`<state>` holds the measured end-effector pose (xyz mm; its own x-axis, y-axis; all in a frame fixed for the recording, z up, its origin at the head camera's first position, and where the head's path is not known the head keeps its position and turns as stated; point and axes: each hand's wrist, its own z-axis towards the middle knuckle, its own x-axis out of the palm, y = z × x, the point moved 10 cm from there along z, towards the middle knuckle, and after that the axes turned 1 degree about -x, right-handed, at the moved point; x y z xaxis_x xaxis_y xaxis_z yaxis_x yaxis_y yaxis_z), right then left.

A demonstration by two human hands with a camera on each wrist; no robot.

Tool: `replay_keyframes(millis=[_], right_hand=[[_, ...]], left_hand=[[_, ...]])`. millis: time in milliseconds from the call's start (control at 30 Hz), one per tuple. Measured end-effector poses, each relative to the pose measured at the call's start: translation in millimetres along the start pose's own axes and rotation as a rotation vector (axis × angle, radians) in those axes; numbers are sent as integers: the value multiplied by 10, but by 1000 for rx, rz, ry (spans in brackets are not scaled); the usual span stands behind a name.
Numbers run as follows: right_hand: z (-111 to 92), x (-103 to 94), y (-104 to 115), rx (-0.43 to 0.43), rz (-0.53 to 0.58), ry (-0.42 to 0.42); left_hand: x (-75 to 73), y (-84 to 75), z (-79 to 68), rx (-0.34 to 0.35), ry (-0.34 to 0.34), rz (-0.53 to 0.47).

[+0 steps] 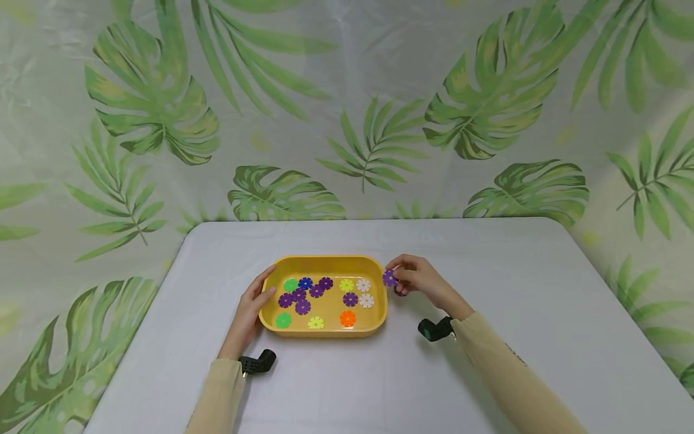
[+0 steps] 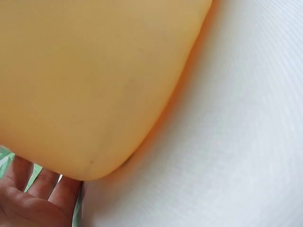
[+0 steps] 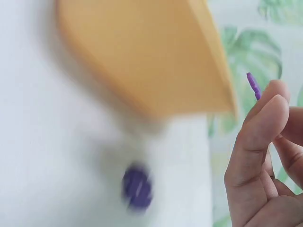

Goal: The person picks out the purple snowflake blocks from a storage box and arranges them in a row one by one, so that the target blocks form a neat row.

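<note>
A yellow tray [image 1: 325, 330] stands on the table with several notched, flower-shaped plastic discs lying flat in it. My left hand [image 1: 252, 310] grips the tray's left end, thumb over the rim and fingers along the outer wall; its fingers [image 2: 40, 184] show beside the tray wall [image 2: 94, 85] in the left wrist view. Just off the tray's right end, my right hand [image 1: 420, 278] pinches a purple flower disc [image 1: 389, 278] between thumb and fingertips. In the right wrist view this disc [image 3: 253, 85] appears edge-on. Below that hand, another purple disc [image 3: 137, 187] lies on the table, blurred.
Inside the tray are purple, blue, green, white, yellow discs and an orange disc [image 1: 347, 319]. A white cloth covers the table [image 1: 336, 386]. Behind it hangs a leaf-patterned curtain [image 1: 293, 132]. Each wrist carries a small black camera [image 1: 434, 330].
</note>
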<state>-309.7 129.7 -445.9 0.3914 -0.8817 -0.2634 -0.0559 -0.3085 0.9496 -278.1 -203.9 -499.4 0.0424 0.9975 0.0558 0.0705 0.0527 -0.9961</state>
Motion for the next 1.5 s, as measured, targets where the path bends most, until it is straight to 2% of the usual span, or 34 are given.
replay_keyframes(millis=[200, 400, 567, 667, 767, 833, 900, 1033, 1133, 1300, 1500], right_hand=[[-6, -409, -447, 75, -19, -123], [-26, -527, -694, 133, -42, -166], [-38, -551, -723, 143, -153, -198], [-35, -556, -655, 126, -227, -221], [-8, -522, -542, 93, -232, -236], [17, -459, -437, 65, -193, -234], [41, -334, -300, 22, -119, -194], [81, 31, -21, -49, 25, -62], [111, 342, 121, -59, 73, 37], [159, 773, 206, -29, 24, 142], [206, 1031, 119, 83, -124, 165]], left_hand=[[-8, 10, -1, -8, -7, 2], [-14, 10, 2, -12, -18, 7], [-7, 12, 7, -7, -14, -1], [-2, 7, 6, -3, -10, -3], [-2, 6, 5, -3, -12, 2], [-2, 8, 5, -5, -14, -2], [-2, 7, 8, -4, -16, -1], [5, 6, 13, -8, -13, -7], [5, 8, 18, -12, -12, -13], [7, 5, 16, -5, -11, -19], [8, 6, 6, 5, -9, -20]])
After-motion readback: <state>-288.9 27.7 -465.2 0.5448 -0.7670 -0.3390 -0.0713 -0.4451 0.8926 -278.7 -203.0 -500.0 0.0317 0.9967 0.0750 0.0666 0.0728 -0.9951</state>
